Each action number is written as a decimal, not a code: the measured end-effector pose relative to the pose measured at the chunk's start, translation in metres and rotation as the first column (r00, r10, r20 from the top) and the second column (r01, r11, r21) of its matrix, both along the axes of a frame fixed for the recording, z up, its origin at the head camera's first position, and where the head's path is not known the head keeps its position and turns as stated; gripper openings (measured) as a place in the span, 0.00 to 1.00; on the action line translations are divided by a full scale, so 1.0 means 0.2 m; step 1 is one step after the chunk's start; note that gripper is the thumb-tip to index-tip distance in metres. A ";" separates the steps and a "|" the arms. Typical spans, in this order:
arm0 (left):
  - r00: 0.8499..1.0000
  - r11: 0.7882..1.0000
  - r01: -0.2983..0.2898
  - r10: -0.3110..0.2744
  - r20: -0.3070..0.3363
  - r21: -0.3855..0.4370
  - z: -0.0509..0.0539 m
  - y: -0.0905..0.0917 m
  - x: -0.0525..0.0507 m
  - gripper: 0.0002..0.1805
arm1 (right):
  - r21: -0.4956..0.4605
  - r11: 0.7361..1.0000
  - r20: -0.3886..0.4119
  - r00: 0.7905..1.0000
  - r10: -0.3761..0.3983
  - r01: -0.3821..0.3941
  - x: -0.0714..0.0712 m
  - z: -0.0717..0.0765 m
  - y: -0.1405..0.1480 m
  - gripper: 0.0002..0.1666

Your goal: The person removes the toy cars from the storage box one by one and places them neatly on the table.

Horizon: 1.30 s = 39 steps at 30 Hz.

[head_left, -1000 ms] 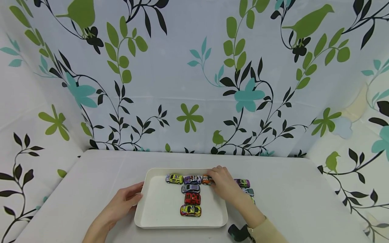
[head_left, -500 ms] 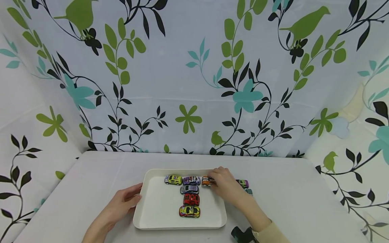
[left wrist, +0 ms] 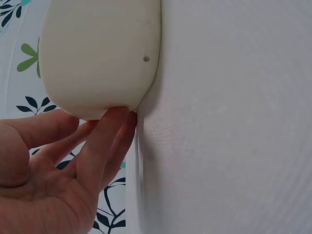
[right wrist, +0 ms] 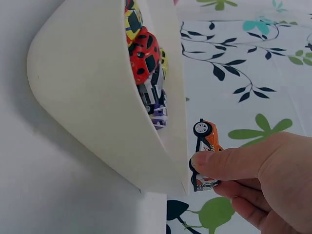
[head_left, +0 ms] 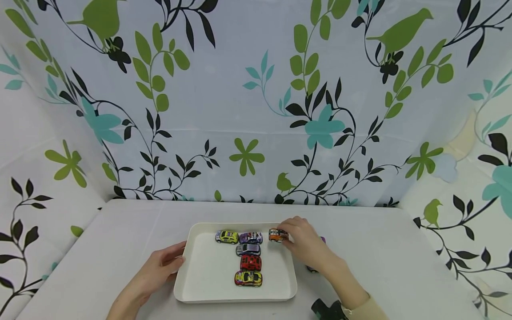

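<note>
The right hand [head_left: 310, 244] pinches an orange toy car [head_left: 278, 235] at the tray's back right corner; in the right wrist view the orange car [right wrist: 207, 141] is between thumb and fingers, above the tray's rim. On the white tray [head_left: 208, 275], a yellow car [head_left: 226, 237] and a purple car [head_left: 250, 238] form a back row. Below the purple one, a silver car [head_left: 248, 250], a red car [head_left: 250, 262] and a yellow-and-pink car [head_left: 248, 278] run toward the front. The left hand [head_left: 154, 273] holds the tray's left edge, fingers on its side in the left wrist view.
Right of the tray, other toy cars are mostly hidden behind the right hand and forearm. A black object [head_left: 329, 310] lies by the right sleeve at the front. A patterned cloth [head_left: 208, 111] hangs behind the white table [head_left: 380, 258].
The right hand has lifted the orange car and shifted it slightly right, away from the purple car. The left hand still holds the tray edge.
</note>
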<state>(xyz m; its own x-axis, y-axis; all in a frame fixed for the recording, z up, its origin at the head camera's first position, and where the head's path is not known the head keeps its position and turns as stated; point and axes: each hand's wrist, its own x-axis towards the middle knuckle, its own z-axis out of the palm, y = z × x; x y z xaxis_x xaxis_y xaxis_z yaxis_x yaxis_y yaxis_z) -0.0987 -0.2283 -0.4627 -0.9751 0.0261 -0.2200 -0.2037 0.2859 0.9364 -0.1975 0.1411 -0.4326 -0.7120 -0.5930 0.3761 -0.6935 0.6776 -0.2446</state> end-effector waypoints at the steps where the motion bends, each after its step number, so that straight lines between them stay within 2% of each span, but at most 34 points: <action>1: 1.000 1.000 0.002 -0.002 -0.001 0.001 0.00 0.00 0.00 0.29 | 0.001 1.000 0.002 1.000 -0.003 0.003 0.00 0.01 0.01 0.21; 5: 1.000 1.000 -0.002 0.002 0.007 0.006 0.01 0.00 0.01 0.29 | 0.004 1.000 -0.004 1.000 -0.023 0.023 0.00 0.03 0.05 0.20; 13: 1.000 1.000 0.012 -0.012 0.001 -0.009 0.00 -0.01 0.01 0.29 | -0.015 0.997 0.038 0.996 -0.077 0.078 -0.02 0.05 0.18 0.20; 24: 1.000 1.000 0.007 -0.007 0.008 -0.005 -0.01 -0.01 0.01 0.29 | -0.016 0.983 0.104 0.978 -0.179 0.182 -0.07 -0.03 0.41 0.20; 32: 1.000 1.000 -0.001 0.001 -0.002 -0.017 0.00 0.01 0.01 0.29 | -0.045 0.970 0.080 0.969 -0.234 0.238 -0.07 -0.07 0.56 0.20; 39: 1.000 0.999 0.000 -0.001 -0.011 -0.033 0.01 0.01 0.01 0.29 | -0.037 0.967 0.078 0.965 -0.250 0.253 -0.08 -0.10 0.64 0.19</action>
<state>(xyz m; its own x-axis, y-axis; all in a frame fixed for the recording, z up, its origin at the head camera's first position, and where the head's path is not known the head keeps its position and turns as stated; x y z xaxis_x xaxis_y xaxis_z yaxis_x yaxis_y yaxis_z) -0.0970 -0.2266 -0.4615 -0.9775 0.0195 -0.2101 -0.1933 0.3172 0.9285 -0.2142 0.2686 -0.4522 -0.8621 -0.3744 0.3414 -0.4816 0.8149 -0.3225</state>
